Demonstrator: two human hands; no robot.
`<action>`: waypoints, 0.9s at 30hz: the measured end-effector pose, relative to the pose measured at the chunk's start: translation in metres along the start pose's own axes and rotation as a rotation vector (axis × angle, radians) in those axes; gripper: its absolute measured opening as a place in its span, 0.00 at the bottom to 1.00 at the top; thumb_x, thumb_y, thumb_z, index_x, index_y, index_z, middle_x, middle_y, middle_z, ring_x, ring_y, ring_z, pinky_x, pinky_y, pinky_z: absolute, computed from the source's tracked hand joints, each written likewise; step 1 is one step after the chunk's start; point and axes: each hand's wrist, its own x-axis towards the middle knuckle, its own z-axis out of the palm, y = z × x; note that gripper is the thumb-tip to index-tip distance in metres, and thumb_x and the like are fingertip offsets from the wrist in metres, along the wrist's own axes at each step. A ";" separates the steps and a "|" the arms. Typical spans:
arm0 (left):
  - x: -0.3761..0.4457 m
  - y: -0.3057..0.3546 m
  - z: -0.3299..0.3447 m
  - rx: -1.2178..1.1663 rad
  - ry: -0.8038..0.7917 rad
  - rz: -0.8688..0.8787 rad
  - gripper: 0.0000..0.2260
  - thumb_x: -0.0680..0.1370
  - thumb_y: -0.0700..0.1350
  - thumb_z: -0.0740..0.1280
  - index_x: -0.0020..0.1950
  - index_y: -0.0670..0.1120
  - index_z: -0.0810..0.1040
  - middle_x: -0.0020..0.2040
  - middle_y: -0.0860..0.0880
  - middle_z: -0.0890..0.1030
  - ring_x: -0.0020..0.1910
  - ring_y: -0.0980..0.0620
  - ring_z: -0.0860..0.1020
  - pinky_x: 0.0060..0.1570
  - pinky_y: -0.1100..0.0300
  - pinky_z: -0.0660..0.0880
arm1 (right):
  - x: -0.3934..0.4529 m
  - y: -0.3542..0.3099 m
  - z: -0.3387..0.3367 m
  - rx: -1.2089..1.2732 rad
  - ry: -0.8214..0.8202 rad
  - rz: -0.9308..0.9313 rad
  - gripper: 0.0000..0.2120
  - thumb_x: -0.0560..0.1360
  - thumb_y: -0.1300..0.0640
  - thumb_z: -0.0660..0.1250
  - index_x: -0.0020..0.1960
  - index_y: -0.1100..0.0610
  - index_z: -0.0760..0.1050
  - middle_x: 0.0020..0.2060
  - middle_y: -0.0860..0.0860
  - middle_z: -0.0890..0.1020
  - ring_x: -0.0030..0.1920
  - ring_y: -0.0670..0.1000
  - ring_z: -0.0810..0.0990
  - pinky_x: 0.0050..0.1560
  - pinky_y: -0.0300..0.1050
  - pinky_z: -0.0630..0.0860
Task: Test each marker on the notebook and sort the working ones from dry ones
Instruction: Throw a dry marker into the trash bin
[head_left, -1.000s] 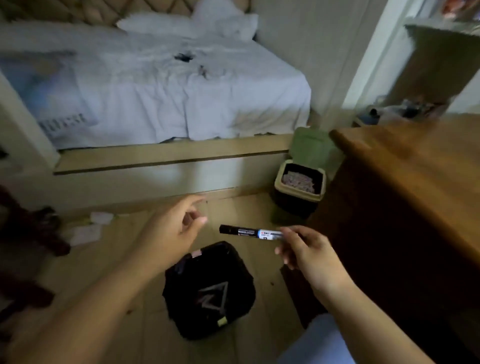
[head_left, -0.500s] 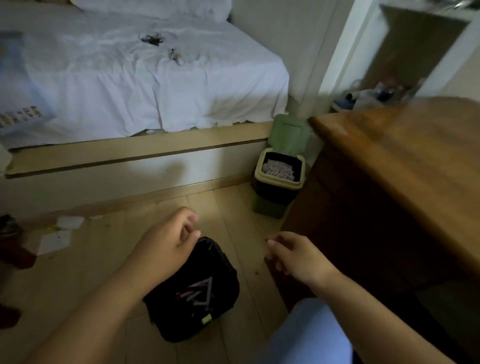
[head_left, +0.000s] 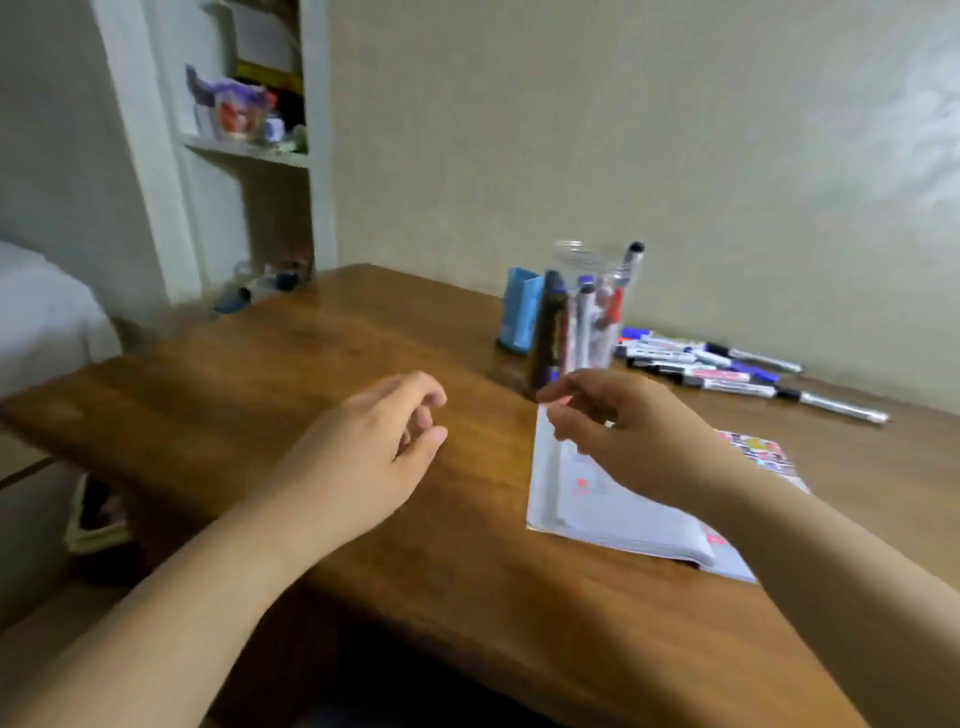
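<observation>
- Head view: a wooden desk (head_left: 322, 364) fills the middle, set against a pale wall (head_left: 623, 130).
- The left hand (head_left: 363, 452) hovers above the bare wood, well left of the notebook, fingers loosely curled and holding nothing.
- The right hand (head_left: 623, 431) hangs over the upper left part of the notebook (head_left: 613, 514), fingers bent and drawn toward the thumb; nothing shows between them, though motion blur makes it hard to be sure whether they touch the page's edge.
- The notebook lies open on the desk, white pages up, with small red marks on the page near the right wrist and a colourful cover edge showing at its far right.
- A clear cup (head_left: 597, 312) stands beyond the notebook near the wall, with several markers upright in it; one with a black cap rises above the rim.
- A dark marker (head_left: 548, 327) stands upright just in front of the cup's left side, beside a blue holder (head_left: 522, 312).
- A group of loose markers (head_left: 701, 364) lies flat on the desk to the right of the cup, side by side, pointing roughly left to right; a lone one (head_left: 831, 405) lies a little nearer at the right end.
- At far left stands a white shelf unit (head_left: 244, 150) with small blurred items on it, and a white bed edge (head_left: 41, 312) shows beside it.
</observation>
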 end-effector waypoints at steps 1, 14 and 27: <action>0.018 0.020 0.013 -0.016 -0.006 0.047 0.08 0.78 0.51 0.60 0.55 0.59 0.66 0.47 0.61 0.71 0.43 0.62 0.73 0.38 0.70 0.72 | -0.003 0.020 -0.019 -0.055 0.038 0.047 0.04 0.77 0.52 0.64 0.49 0.44 0.76 0.37 0.46 0.82 0.35 0.45 0.78 0.37 0.35 0.73; 0.138 0.125 0.152 -0.125 -0.139 0.322 0.09 0.78 0.47 0.61 0.58 0.50 0.70 0.48 0.56 0.72 0.45 0.55 0.73 0.45 0.57 0.73 | -0.007 0.195 -0.096 -0.421 0.117 0.435 0.18 0.79 0.55 0.60 0.68 0.54 0.69 0.60 0.52 0.77 0.55 0.51 0.77 0.51 0.40 0.72; 0.134 0.099 0.169 -0.057 -0.068 0.357 0.11 0.78 0.46 0.61 0.59 0.49 0.72 0.53 0.51 0.75 0.51 0.50 0.74 0.45 0.58 0.69 | 0.107 0.267 -0.081 -0.828 -0.065 0.506 0.18 0.78 0.61 0.59 0.68 0.54 0.67 0.67 0.54 0.69 0.65 0.58 0.69 0.63 0.53 0.69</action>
